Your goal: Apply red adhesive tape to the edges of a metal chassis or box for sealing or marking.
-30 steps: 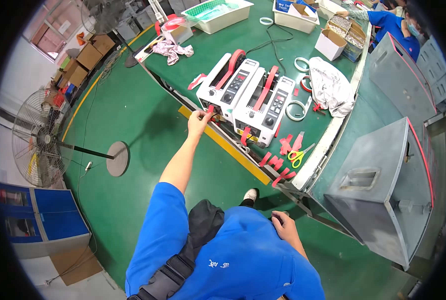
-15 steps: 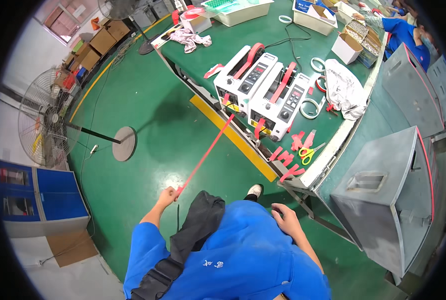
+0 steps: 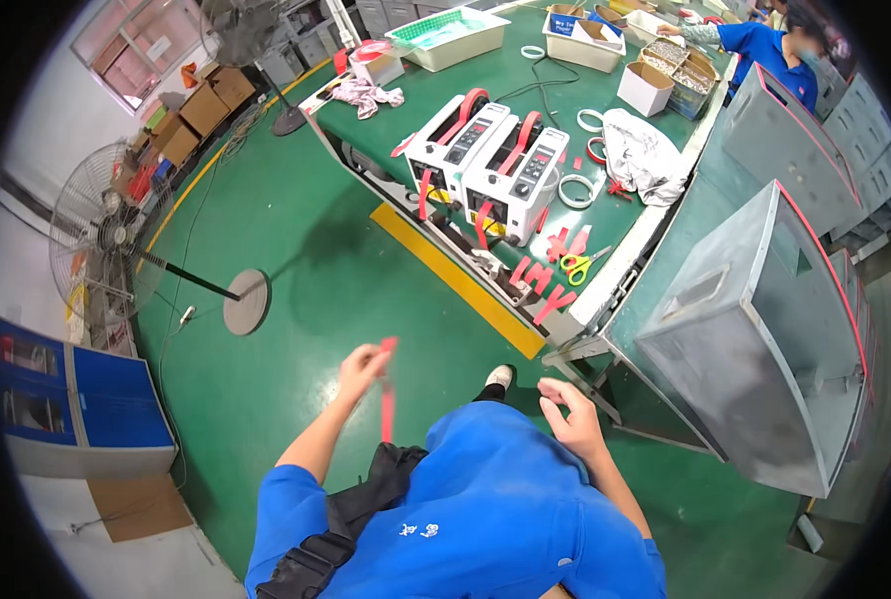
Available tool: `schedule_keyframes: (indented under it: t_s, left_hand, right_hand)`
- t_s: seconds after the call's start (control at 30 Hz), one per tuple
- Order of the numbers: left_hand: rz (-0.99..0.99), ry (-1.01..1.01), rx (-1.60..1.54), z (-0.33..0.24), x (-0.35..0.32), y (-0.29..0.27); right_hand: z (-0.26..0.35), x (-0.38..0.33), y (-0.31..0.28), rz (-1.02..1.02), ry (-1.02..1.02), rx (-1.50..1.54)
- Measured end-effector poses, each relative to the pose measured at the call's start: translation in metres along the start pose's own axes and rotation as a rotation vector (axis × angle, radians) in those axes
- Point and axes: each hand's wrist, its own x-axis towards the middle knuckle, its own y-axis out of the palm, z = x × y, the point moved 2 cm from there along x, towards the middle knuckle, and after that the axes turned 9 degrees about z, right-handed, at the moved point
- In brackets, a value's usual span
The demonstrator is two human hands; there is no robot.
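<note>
Pulled back from the green bench (image 3: 525,75) — left hand (image 3: 361,366) over green floor (image 3: 296,290).

I stand in a factory workshop: green painted floor (image 3: 296,260), tape dispensing machines (image 3: 490,160) on the workbench (image 3: 525,90), pedestal fan (image 3: 101,230) left of it.
</note>
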Motion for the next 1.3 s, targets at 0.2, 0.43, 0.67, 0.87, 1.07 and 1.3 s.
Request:
schedule_keyframes:
  t_s: [0.2,0.43,0.67,0.87,1.07,1.3]
  left_hand:
    - [0.65,0.511,-0.098,-0.155,-0.04,0.161]
    - [0.859,0.455,-0.28,-0.162,-0.075,0.222]
    - [1.305,0.125,-0.114,-0.141,-0.089,0.238]
    - [1.32,0.107,0.162,-0.142,-0.046,0.225]
    - [1.185,0.267,0.208,-0.177,0.028,0.224]
    - [1.059,0.419,0.298,-0.261,0.104,0.224]
  right_hand:
    - [0.086,-0.023,-0.016,-0.044,-0.242,-0.234]
    - [0.078,-0.092,-0.045,-0.281,-0.216,-0.102]
    - [0.09,-0.165,-0.106,-0.767,-0.162,0.093]
    - [0.094,-0.227,-0.206,-1.17,-0.309,0.103]
    - [0.097,-0.275,-0.268,-1.448,-0.197,-0.034]
    - [0.095,-0.295,-0.293,-1.571,-0.03,-0.13]
